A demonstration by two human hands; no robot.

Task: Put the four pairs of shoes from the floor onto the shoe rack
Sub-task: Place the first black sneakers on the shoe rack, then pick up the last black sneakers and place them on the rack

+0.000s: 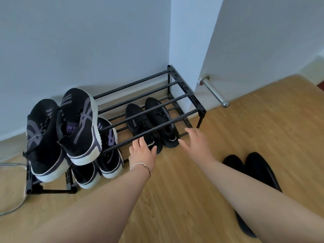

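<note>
Both forearms are reaching toward the rack. Left hand is lying open on a black sneaker at the lower tier's front edge; right hand is hovering open beside its mate. Purple-striped pairs are sitting at the rack's left end. Black slippers are resting on the floor.
</note>
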